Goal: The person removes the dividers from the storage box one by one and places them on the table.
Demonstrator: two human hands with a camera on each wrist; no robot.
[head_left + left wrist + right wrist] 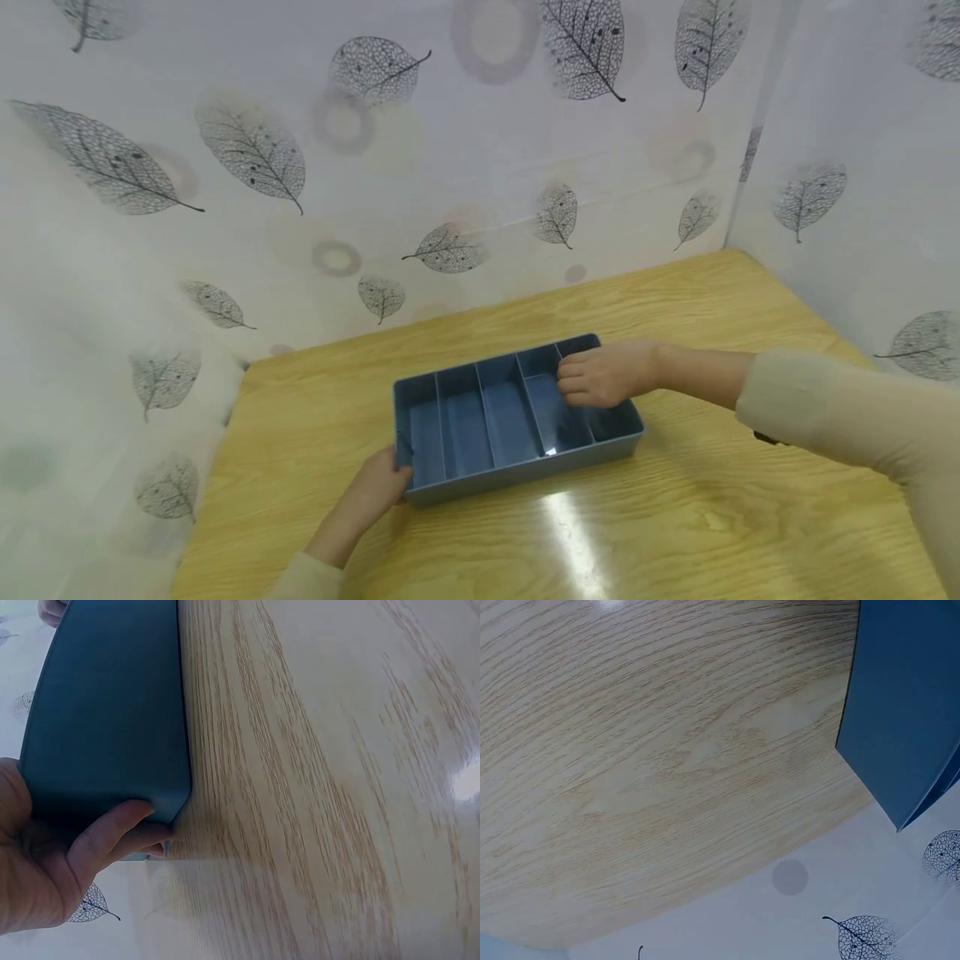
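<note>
A blue rectangular organizer box (pixel 465 477), split by thin upright dividers into several compartments, rests on the wooden table. My left hand (pixel 381 483) grips its left end at the near corner. In the left wrist view, the fingers of my left hand (pixel 67 859) curl against the end of the box (pixel 112 697). Over the right part of the box, my right hand (pixel 607 372) has its fingers curled at the rightmost divider (pixel 590 429) and appears to pinch it. The fingertips are partly hidden. The right wrist view shows the box's outer wall (pixel 907 697), but not the hand.
The yellow wood-grain table (pixel 720 500) extends around the box. White sheeting with a leaf print (pixel 465 167) stands along the table's back and both sides. A bright light reflection lies on the table in front of the box.
</note>
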